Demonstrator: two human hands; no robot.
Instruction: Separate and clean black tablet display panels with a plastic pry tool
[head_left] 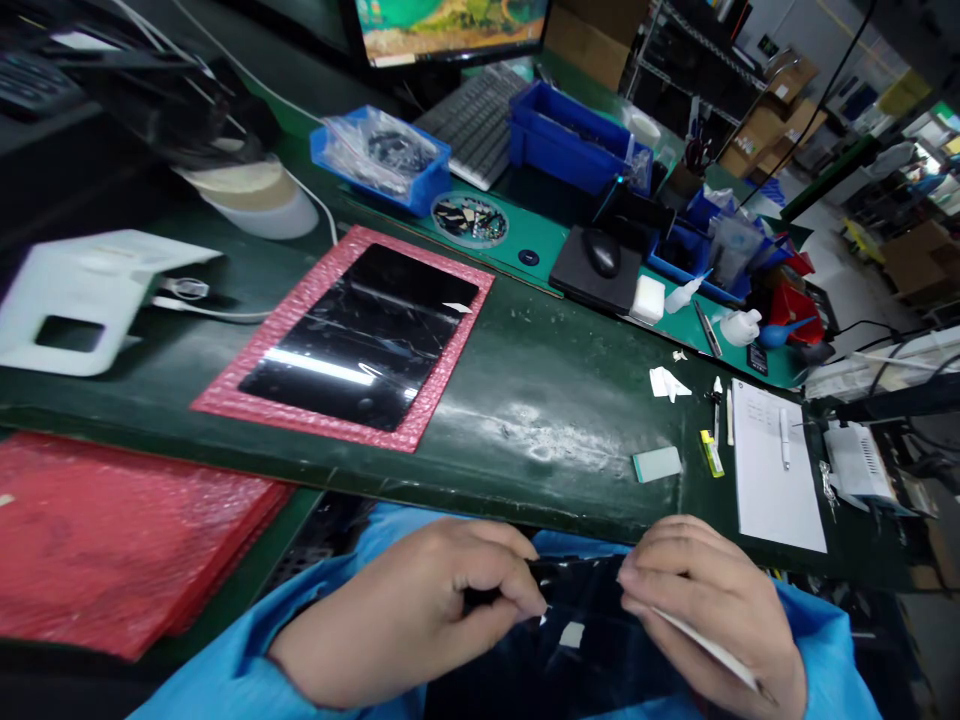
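A dark glossy panel [600, 665] lies at my lap, tilted, with a small pale patch [571, 634] on its surface. My left hand [450, 610] is over the panel's left side, thumb and forefinger pinched at a tiny white piece [543, 618]. My right hand [712, 600] is closed at the panel's right side, fingertips at its upper edge. A thin off-white flat strip [709, 650] is held between its fingers. Part of the panel is hidden by both hands and the frame's bottom edge.
Another black panel [367, 330] lies on pink bubble wrap [214, 392] on the green table. A pale green block [657, 464], a yellow-labelled tube [712, 453] and paper with a pen [772, 500] are to the right. Red bubble-wrap sheets [112, 540] are stacked at left. Blue bins [562, 150] stand behind.
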